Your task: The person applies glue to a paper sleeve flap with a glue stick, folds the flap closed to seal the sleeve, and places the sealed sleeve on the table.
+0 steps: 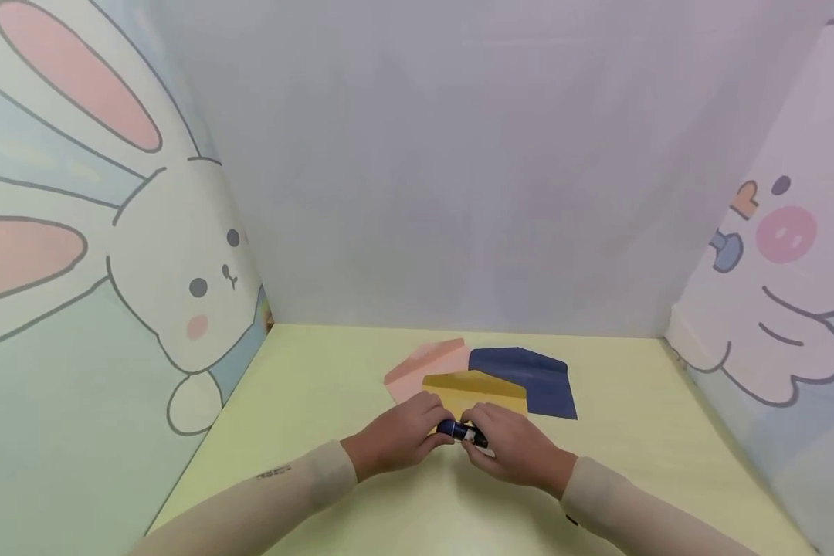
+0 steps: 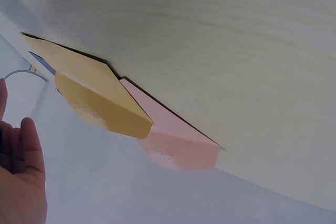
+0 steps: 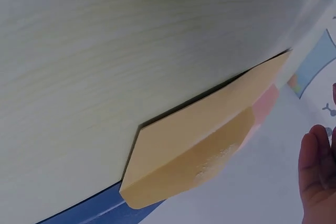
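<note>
Between my two hands, low over the yellow table, is a dark glue stick (image 1: 462,432) with a white ring round it and a pale label. My left hand (image 1: 399,438) pinches its navy end, while the right hand (image 1: 517,452) grips the black, labelled end. Just beyond them lies a yellow envelope (image 1: 483,392), its flap unfolded, overlapping a pink envelope (image 1: 422,372) and a navy envelope (image 1: 537,380). Whitish smears (image 3: 215,161) show on the yellow flap in the right wrist view; the left wrist view shows similar marks on the pink flap. Both wrist views cut off most of each hand.
A plain grey wall (image 1: 452,170) rises behind the yellow tabletop (image 1: 320,371). Side panels carry a cartoon rabbit (image 1: 174,262) on the left and a pale cartoon figure (image 1: 792,309) on the right.
</note>
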A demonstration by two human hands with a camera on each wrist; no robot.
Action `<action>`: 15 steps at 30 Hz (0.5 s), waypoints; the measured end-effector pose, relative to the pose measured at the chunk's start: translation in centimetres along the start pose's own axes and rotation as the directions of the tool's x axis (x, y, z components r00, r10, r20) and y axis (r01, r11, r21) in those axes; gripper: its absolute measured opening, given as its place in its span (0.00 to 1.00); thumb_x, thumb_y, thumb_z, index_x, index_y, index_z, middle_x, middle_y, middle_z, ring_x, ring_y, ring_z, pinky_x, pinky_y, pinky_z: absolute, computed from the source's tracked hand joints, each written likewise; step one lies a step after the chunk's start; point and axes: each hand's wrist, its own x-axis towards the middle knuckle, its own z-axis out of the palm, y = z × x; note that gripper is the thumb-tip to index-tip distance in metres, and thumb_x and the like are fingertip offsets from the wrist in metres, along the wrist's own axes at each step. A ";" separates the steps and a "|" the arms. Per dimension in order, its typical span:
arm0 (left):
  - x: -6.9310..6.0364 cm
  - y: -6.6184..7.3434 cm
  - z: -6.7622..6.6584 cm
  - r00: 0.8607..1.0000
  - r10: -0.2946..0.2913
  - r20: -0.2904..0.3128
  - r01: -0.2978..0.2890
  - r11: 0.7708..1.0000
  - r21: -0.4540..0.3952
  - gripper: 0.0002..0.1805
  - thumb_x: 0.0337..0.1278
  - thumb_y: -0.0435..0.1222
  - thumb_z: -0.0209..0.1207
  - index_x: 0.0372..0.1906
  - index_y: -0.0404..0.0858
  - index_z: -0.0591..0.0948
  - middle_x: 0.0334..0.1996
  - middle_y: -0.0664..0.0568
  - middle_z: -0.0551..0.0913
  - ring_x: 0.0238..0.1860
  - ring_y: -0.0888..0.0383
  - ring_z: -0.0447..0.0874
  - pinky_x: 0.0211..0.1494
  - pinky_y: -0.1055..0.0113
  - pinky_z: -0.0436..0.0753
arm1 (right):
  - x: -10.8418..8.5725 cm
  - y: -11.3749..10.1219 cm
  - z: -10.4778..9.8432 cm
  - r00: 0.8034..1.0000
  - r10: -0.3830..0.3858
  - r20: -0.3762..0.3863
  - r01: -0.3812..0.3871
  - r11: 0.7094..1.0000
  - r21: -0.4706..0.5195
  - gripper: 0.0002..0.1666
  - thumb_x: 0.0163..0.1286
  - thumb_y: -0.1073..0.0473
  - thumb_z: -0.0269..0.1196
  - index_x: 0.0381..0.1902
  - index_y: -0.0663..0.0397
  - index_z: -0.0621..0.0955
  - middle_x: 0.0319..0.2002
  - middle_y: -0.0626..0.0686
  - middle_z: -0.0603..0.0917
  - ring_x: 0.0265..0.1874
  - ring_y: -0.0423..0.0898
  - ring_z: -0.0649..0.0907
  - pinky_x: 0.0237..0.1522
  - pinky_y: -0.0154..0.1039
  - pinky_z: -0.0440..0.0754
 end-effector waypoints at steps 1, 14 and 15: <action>0.1 0.1 0.1 1.000 0.013 -0.011 -0.013 1.000 0.027 0.17 0.91 0.52 0.65 0.61 0.43 0.88 0.48 0.58 0.85 0.49 0.62 0.80 0.54 0.72 0.83 | 0.0 0.0 -0.1 0.999 0.040 0.032 -0.041 0.998 0.037 0.13 0.85 0.52 0.74 0.59 0.47 0.84 0.41 0.40 0.85 0.35 0.27 0.73 0.37 0.24 0.77; 1.1 -0.7 0.0 0.995 0.077 0.062 -0.079 0.997 0.023 0.18 1.00 0.50 0.48 0.47 0.47 0.80 0.38 0.59 0.74 0.39 0.65 0.65 0.45 0.75 0.66 | 1.2 0.6 -1.0 0.979 -0.067 0.191 0.045 0.992 0.117 0.13 0.97 0.52 0.58 0.45 0.46 0.78 0.25 0.35 0.70 0.22 0.22 0.59 0.27 0.18 0.58; 1.3 -0.8 0.0 0.995 0.073 0.070 -0.074 0.997 -0.001 0.18 1.01 0.49 0.47 0.47 0.47 0.80 0.38 0.59 0.73 0.39 0.66 0.65 0.45 0.75 0.66 | 1.2 0.7 -1.0 0.980 -0.074 0.187 0.055 0.993 0.108 0.13 0.97 0.53 0.58 0.45 0.46 0.78 0.24 0.35 0.70 0.22 0.22 0.59 0.27 0.18 0.57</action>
